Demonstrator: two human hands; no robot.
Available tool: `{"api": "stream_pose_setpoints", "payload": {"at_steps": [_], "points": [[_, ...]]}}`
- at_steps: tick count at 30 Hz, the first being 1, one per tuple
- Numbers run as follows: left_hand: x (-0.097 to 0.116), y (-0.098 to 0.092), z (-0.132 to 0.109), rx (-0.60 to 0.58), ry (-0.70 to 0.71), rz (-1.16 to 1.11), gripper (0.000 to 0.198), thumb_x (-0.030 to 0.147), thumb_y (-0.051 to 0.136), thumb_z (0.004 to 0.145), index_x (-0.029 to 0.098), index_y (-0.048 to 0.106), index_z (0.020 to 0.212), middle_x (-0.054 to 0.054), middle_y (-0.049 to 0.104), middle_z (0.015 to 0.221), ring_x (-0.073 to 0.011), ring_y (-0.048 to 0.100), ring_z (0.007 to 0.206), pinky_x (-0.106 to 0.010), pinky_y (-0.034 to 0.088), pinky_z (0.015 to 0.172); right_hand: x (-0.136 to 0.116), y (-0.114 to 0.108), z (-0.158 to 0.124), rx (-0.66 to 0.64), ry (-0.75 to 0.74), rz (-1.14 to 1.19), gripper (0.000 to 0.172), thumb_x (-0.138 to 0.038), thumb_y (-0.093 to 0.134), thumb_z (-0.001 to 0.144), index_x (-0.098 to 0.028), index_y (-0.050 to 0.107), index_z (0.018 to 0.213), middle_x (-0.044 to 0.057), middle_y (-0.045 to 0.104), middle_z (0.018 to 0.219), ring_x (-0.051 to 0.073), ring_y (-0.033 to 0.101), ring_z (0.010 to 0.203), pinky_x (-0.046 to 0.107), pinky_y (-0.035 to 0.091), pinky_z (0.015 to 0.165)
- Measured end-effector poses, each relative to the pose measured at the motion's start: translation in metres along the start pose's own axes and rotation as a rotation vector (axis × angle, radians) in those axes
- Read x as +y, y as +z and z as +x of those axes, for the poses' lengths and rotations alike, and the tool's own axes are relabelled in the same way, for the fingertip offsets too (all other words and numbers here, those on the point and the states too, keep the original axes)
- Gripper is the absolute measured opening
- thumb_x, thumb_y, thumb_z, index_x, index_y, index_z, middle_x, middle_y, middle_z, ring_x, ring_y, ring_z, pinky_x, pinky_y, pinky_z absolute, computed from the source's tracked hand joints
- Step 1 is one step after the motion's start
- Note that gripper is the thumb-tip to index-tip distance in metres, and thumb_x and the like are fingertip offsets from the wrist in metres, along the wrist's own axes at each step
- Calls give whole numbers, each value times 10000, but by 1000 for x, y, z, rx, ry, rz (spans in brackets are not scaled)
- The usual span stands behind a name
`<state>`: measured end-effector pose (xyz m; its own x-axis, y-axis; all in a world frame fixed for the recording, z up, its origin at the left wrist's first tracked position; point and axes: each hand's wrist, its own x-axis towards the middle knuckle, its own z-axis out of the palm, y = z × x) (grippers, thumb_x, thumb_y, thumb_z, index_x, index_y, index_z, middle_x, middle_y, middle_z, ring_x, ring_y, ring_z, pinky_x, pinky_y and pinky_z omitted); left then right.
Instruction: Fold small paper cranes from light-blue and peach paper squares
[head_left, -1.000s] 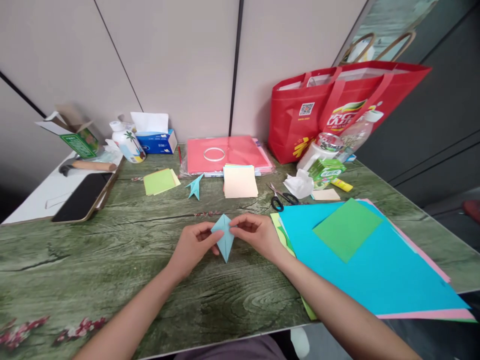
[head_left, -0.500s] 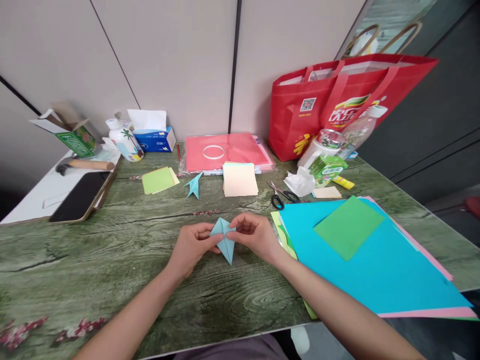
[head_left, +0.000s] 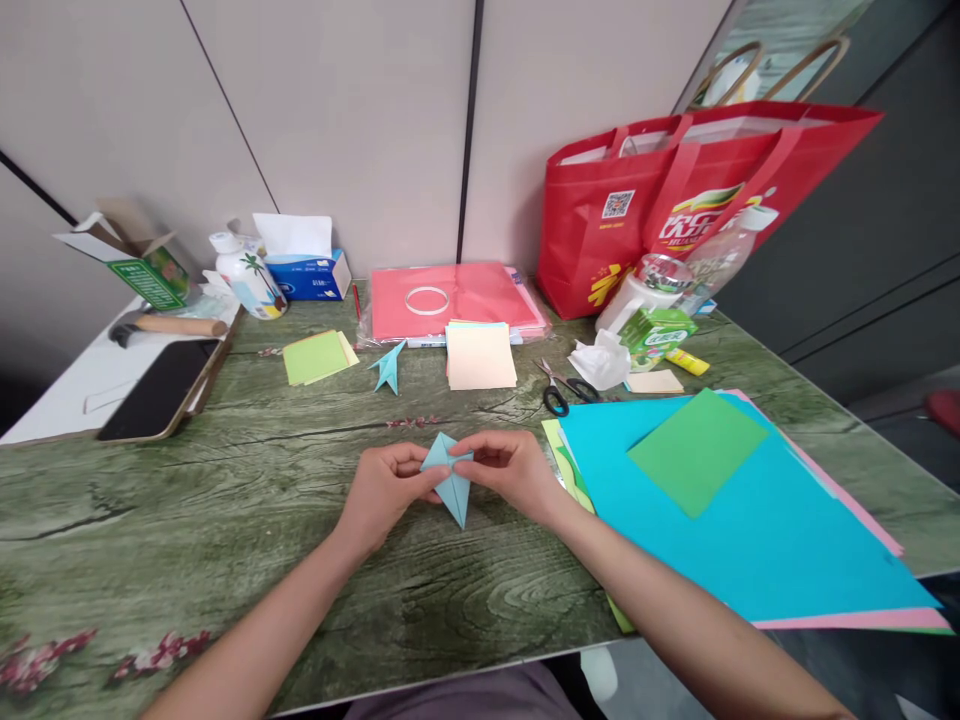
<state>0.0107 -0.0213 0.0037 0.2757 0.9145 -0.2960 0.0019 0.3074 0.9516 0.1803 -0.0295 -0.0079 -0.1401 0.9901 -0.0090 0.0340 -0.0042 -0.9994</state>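
A light blue folded paper piece [head_left: 450, 478], kite-shaped with its point toward me, is held just above the green wood-grain table [head_left: 225, 520]. My left hand [head_left: 386, 492] pinches its left edge with fingers closed. My right hand [head_left: 506, 472] pinches the upper right flap, fingers curled on the paper. A finished blue folded figure [head_left: 389, 366] stands on the table farther back.
Large cyan, pink and green sheets [head_left: 720, 510] lie at my right, with black scissors [head_left: 559, 392] beyond them. A peach paper stack [head_left: 480, 355], a green-yellow stack [head_left: 319, 357], a pink folder [head_left: 454, 295], a red bag [head_left: 675, 210], a tissue box [head_left: 304, 270] and a phone [head_left: 157, 390] are around.
My right fingers have worked on the top right flap of the blue paper, folding it inward. Both hands stay in the same spot on the table.
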Motion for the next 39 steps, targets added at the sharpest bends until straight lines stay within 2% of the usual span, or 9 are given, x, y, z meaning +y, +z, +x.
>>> {"api": "stream_pose_setpoints", "payload": {"at_steps": [15, 29, 35, 39], "points": [[-2, 0, 1, 2, 0, -5, 165, 257, 754, 605, 135, 680, 688, -16, 714, 625, -136, 629, 541, -236, 549, 537, 2, 0, -1, 0, -29, -16, 136, -249, 704, 656, -206, 715, 784, 14, 699, 739, 154, 617, 655, 280, 485, 592], [2, 1, 0, 5, -6, 25, 173, 269, 754, 602, 133, 677, 676, -21, 713, 610, -136, 632, 538, -220, 539, 526, 0, 2, -2, 7, 4, 0, 149, -255, 696, 645, -197, 713, 781, 18, 700, 735, 159, 612, 646, 287, 475, 595], [1, 0, -2, -6, 2, 39, 183, 283, 745, 615, 133, 676, 692, -27, 715, 623, -149, 637, 565, -238, 540, 547, 0, 4, -2, -7, 20, 16, 123, -224, 670, 657, -174, 663, 769, -4, 633, 639, 119, 547, 559, 246, 413, 518], [-1, -1, -1, 8, 16, 58, 181, 280, 745, 613, 133, 672, 689, -22, 710, 624, -142, 622, 554, -232, 524, 541, 1, 7, -4, -8, 3, 72, 172, -181, 658, 657, -181, 584, 812, -10, 612, 690, 112, 550, 595, 229, 417, 526]]}}
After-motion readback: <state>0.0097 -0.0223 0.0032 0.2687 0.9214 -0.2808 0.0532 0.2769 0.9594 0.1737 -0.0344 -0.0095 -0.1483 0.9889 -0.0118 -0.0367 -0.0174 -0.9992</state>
